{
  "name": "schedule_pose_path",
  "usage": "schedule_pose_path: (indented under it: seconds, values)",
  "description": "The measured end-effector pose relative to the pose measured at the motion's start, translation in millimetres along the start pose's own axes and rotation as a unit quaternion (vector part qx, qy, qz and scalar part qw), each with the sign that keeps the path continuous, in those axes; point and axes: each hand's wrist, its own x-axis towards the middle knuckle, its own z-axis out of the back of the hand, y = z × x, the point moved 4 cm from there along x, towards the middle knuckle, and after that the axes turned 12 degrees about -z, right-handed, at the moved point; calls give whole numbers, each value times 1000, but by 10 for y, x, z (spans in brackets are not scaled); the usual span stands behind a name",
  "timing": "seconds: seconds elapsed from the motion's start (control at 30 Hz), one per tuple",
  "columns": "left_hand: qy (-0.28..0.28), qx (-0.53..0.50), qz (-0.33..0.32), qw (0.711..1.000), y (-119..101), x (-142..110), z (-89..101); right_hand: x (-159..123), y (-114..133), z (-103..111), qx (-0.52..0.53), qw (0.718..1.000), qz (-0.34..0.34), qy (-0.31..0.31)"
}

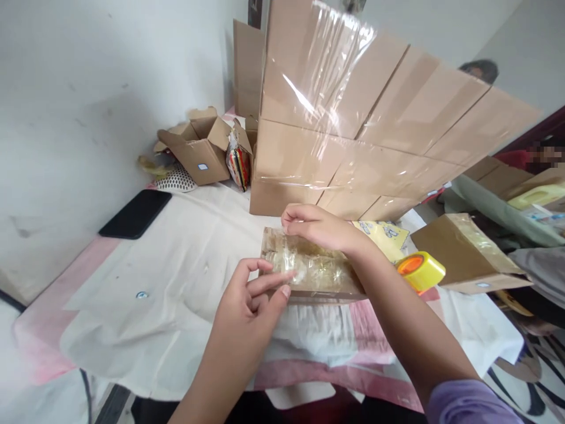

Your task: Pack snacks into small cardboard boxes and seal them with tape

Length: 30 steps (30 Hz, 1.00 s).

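Note:
A small flat cardboard box (326, 282) lies on the cloth-covered table in front of me, its top covered with shiny clear tape (304, 268). My left hand (253, 294) is at the box's near left corner, index finger and thumb apart, with fingertips on the taped top. Above the far left edge is my right hand (315, 227), its fingers curled in toward the thumb; whatever it pinches, if anything, is too small to make out. Right of the box, beyond my right forearm, stands a roll of yellow tape (424, 271) with an orange core.
A tall stack of cardboard boxes wrapped in clear film (309, 159) rises behind the box. At left lie a black phone (136, 214) and an open carton (205, 153). A closed, taped carton (468, 253) sits at the right edge. Other people are partly visible at far right.

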Motion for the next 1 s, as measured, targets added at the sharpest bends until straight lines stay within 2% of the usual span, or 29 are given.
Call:
schedule_pose_path:
  seconds: [0.1, 0.2, 0.27, 0.33, 0.4, 0.53, 0.63, 0.73, 0.8, 0.93, 1.0]
  values:
    - [-5, 18, 18, 1000, -137, -162, -10, -11, -72, -14, 2, 999, 17, -39]
    - [18, 0, 35, 999, -227, -356, -77, -31, -108, -8, -2, 995, 39, -90]
    - [35, -5, 27, 999, -240, -440, -129, -54, -96, -32, 0, 995, 49, -82]
    - [28, 12, -6, 1000, -235, -448, -141, -105, -40, -58, -14, 994, 72, -82]
    - [-22, 36, -51, 998, -226, -388, -83, -190, 51, -79, -46, 987, 113, -103]
    - [-172, 58, -135, 974, -202, -205, 151, -362, 207, -120, -37, 973, 195, -115]
    - [-204, 53, -189, 959, -171, -109, 227, -424, 257, -115, 28, 958, 262, -116]
    - [-198, 55, -215, 955, -135, -103, 191, -412, 241, -108, 101, 944, 303, -84]
    - [-194, 40, -259, 945, -144, -141, 141, -393, 211, -113, 152, 936, 314, -43]
    - [-191, 28, -366, 911, -198, -207, 71, -377, 136, -153, 290, 912, 283, 61]
    - [-183, 66, -367, 910, -188, -188, 60, -390, 117, -183, 339, 900, 260, 91]
